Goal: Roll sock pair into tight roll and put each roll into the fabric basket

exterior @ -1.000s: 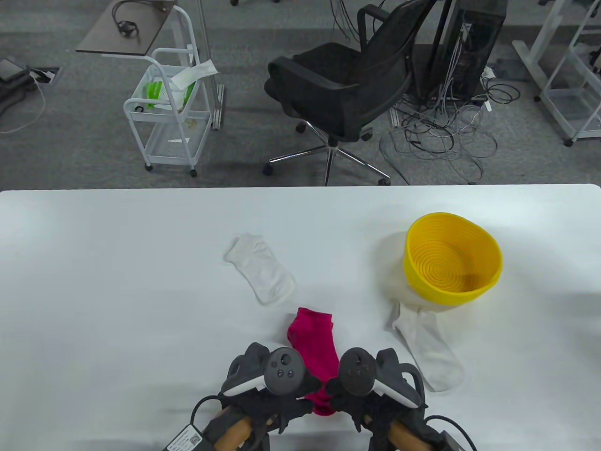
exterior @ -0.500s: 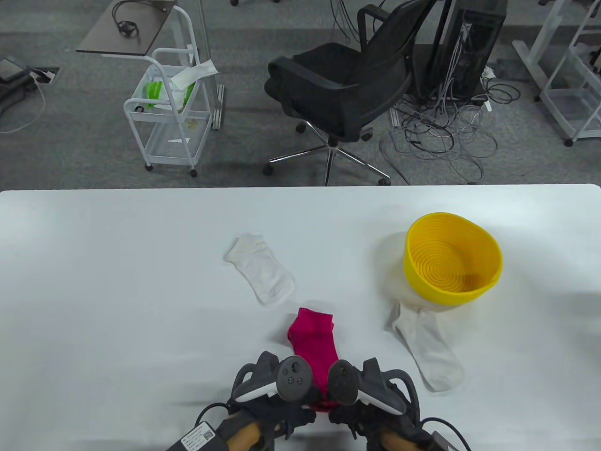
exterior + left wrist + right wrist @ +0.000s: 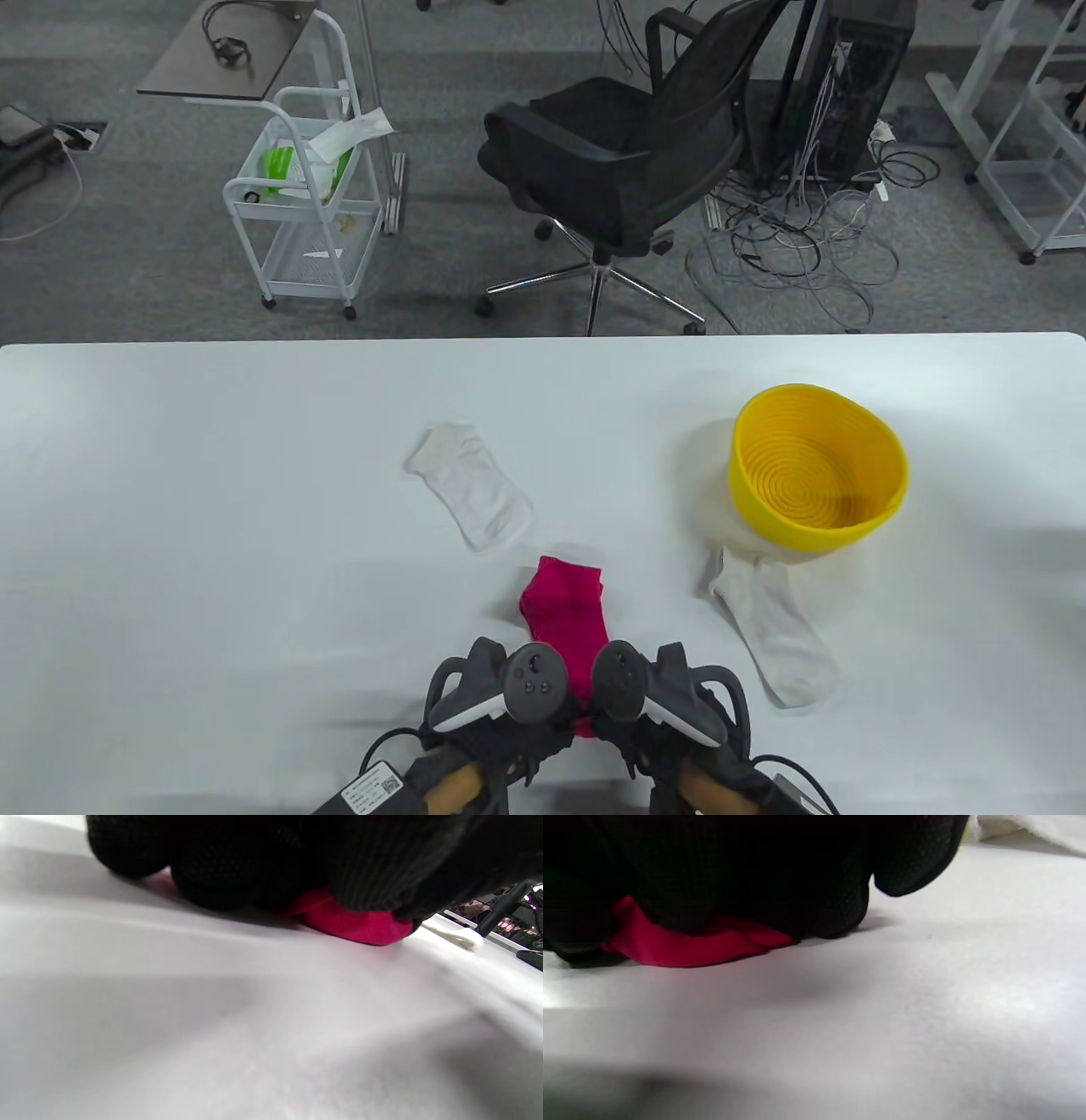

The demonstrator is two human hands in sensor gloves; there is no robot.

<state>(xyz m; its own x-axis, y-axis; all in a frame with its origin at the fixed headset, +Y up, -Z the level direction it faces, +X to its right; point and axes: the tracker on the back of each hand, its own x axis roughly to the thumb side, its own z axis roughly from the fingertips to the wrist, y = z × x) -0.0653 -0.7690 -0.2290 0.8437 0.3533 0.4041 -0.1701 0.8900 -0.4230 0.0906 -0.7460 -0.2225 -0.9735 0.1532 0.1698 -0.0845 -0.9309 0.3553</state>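
Table view: both hands, the left hand (image 3: 501, 722) and right hand (image 3: 657, 722), are pressing side by side on the near end of the pink sock pair (image 3: 567, 615), lying on the worktop (image 3: 212, 509). Counting: two white socks (image 3: 475, 492), one yellow basket (image 3: 816, 471).

Left wrist view: fingers (image 3: 237, 874) are curling onto the pink fabric.

Right wrist view: likewise gripping. For a tight roll, I judge both should be tucking firmly and evenly.

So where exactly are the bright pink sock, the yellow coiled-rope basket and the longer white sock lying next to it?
bright pink sock (image 3: 564, 607): table view, on its flat middle part.
yellow coiled-rope basket (image 3: 882, 509): table view, on its front right rim.
longer white sock (image 3: 785, 637): table view, on its middle.
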